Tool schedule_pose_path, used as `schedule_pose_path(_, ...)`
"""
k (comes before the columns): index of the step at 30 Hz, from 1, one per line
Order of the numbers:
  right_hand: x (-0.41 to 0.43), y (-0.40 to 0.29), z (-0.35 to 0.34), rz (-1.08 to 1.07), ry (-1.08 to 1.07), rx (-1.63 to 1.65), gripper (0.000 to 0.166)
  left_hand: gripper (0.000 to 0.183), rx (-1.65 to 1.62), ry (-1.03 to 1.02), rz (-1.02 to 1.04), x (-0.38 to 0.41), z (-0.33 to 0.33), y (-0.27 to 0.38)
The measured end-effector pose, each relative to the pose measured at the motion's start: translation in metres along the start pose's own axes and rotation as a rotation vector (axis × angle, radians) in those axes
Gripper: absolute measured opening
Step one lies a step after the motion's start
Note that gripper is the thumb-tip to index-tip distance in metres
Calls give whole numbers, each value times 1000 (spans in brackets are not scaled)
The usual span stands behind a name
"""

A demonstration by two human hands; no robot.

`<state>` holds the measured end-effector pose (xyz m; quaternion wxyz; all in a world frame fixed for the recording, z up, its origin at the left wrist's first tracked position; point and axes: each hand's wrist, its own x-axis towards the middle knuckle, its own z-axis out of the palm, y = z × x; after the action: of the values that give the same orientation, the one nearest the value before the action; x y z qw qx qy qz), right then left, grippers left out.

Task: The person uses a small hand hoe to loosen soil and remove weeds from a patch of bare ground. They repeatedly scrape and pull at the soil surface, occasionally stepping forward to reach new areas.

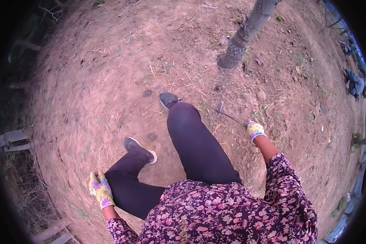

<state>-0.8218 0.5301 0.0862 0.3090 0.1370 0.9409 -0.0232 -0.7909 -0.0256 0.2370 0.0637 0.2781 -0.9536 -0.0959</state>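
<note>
My right hand, in a yellow floral work glove, is closed around the handle of a small hand hoe. The hoe's metal blade rests at the bare soil, to the right of my raised knee. My left hand, in a matching glove, lies against the side of my other knee, with no object seen in it. My dark trousers and both shoes are in view on the ground.
A tree trunk rises ahead, right of centre. Dry straw and leaves are scattered over reddish soil. Wooden boards and brush border the left. Another person is low to the ground at the far right.
</note>
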Motion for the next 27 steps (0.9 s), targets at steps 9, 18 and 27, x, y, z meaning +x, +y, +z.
schedule_pose_path(9, 127, -36, 36, 169, 264, 862, 41, 23, -58, -103, -80, 4, 3, 3)
schedule_pose_path(18, 256, -108, -23, 244, 495, 716, 51, 19, -79, -156, -135, 8, 5, -9)
schedule_pose_path(27, 275, -120, -10, 278, 186, 596, 53, 18, -91, -202, -185, 11, 5, -15)
